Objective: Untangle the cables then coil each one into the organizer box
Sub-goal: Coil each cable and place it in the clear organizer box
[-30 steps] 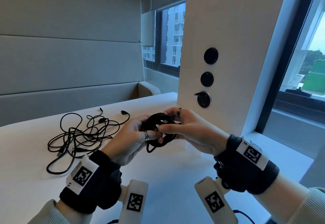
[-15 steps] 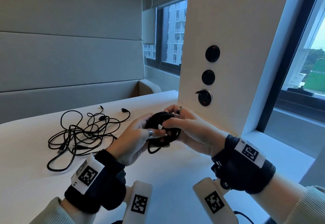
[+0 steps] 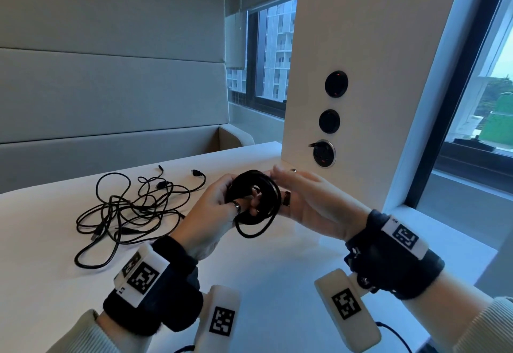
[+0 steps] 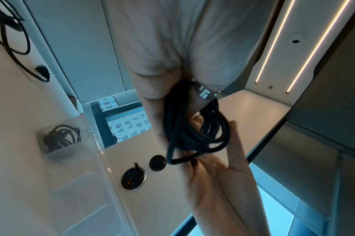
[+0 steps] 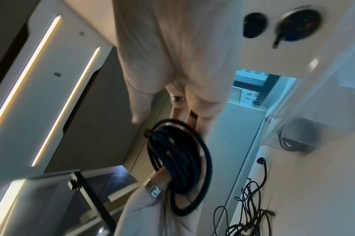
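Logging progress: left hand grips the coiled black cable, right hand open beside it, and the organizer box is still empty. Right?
Not quite: the left wrist view shows the organizer box already holds a coiled cable. The left hand does grip the coiled black cable, and the right hand is open.

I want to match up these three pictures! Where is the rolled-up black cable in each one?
Head view: the coiled cable sits in the middle, gripped by the left hand, with the right hand flat beside it.
Left wrist view: centre, slightly right.
Right wrist view: lower middle.
Shared landmark: the silver-ringed round socket on the white pillar.
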{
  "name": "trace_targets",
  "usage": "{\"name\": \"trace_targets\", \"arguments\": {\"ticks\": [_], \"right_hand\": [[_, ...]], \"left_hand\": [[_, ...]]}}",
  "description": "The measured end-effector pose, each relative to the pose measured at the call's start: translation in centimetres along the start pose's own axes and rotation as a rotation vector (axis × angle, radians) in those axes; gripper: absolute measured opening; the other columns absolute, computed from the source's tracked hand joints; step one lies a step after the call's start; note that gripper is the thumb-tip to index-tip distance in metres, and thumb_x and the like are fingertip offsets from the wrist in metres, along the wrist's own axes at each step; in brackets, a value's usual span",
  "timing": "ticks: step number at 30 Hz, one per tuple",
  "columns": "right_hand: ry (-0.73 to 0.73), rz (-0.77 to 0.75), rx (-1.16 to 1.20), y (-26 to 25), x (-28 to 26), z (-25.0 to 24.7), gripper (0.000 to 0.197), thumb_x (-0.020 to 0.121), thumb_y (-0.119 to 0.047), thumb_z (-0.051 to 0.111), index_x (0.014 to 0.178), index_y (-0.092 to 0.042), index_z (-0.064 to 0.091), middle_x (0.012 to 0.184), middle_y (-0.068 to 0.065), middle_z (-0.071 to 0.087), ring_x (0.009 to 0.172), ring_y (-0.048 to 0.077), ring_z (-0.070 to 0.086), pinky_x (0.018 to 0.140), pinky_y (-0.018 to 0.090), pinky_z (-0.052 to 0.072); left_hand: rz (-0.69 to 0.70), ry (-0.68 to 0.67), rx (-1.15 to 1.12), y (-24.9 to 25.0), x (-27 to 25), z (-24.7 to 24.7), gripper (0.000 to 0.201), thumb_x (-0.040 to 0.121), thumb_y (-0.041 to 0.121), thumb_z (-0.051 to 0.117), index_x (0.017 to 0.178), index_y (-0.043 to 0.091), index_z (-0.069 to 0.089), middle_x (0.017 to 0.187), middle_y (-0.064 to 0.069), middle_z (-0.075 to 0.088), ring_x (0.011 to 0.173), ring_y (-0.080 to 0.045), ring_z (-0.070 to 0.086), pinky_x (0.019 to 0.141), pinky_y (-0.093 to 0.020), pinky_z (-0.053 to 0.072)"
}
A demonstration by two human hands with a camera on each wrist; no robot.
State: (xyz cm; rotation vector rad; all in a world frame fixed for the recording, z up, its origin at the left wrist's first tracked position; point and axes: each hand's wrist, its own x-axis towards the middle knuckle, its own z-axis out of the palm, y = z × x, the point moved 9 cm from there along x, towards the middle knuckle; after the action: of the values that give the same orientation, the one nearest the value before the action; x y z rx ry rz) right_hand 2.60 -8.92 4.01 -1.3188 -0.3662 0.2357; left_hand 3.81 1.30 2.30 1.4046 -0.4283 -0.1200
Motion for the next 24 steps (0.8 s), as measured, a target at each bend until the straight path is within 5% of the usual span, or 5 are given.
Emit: {"name": "trace_targets", "arguments": {"ticks": [4, 8, 11, 16, 24], "right_hand": [[0.019, 0.099, 0.061, 2.0, 0.3, -0.8, 0.020, 0.094, -0.005, 0.046, 0.108, 0.003, 0.058, 0.088, 0.009, 0.064, 0.070, 0.011, 0.065, 0.071, 0.022, 0.056], [-0.019, 0.155, 0.037, 3.1, 0.5, -0.6, 0.040, 0.088, -0.003, 0.056, 0.123, 0.014, 0.045, 0.092, 0.011, 0.061, 0.075, 0.012, 0.063, 0.076, 0.022, 0.055], [-0.014, 0.155, -0.010, 3.3, 0.7, -0.5, 0.035, 0.090, -0.001, 0.052, 0.122, 0.014, 0.046, 0.087, 0.008, 0.063, 0.072, 0.010, 0.063, 0.075, 0.021, 0.056], [0.062, 0.132, -0.108, 3.4, 0.6, -1.2, 0.019, 0.090, 0.003, 0.052, 0.109, 0.007, 0.053, 0.075, 0.006, 0.061, 0.059, 0.009, 0.060, 0.058, 0.018, 0.053], [0.107, 0.051, -0.302, 2.0, 0.0, -1.0, 0.013, 0.094, -0.010, 0.052, 0.102, -0.002, 0.059, 0.074, 0.001, 0.063, 0.060, 0.006, 0.059, 0.056, 0.017, 0.050]], "left_hand": [[0.031, -0.002, 0.031, 0.3, -0.4, 0.8, 0.020, 0.091, -0.009, 0.045, 0.095, 0.010, 0.050, 0.087, -0.011, 0.058, 0.084, -0.024, 0.052, 0.090, -0.052, 0.047], [0.067, -0.012, 0.144, 0.2, -0.6, 1.2, 0.018, 0.093, -0.003, 0.046, 0.095, 0.015, 0.045, 0.090, -0.008, 0.055, 0.085, -0.020, 0.052, 0.091, -0.062, 0.043], [0.080, -0.029, 0.184, 0.0, -0.5, 1.4, 0.016, 0.091, 0.001, 0.050, 0.095, 0.016, 0.043, 0.087, -0.003, 0.053, 0.079, -0.013, 0.050, 0.087, -0.053, 0.047], [0.117, -0.058, 0.281, 0.1, -0.4, 1.6, 0.034, 0.091, -0.009, 0.043, 0.097, 0.023, 0.033, 0.088, 0.002, 0.045, 0.069, 0.005, 0.049, 0.063, -0.011, 0.044], [0.081, -0.038, 0.236, -0.6, -0.4, 1.6, 0.029, 0.092, -0.005, 0.046, 0.101, 0.022, 0.041, 0.096, -0.002, 0.053, 0.079, -0.008, 0.052, 0.077, -0.029, 0.046]]}}
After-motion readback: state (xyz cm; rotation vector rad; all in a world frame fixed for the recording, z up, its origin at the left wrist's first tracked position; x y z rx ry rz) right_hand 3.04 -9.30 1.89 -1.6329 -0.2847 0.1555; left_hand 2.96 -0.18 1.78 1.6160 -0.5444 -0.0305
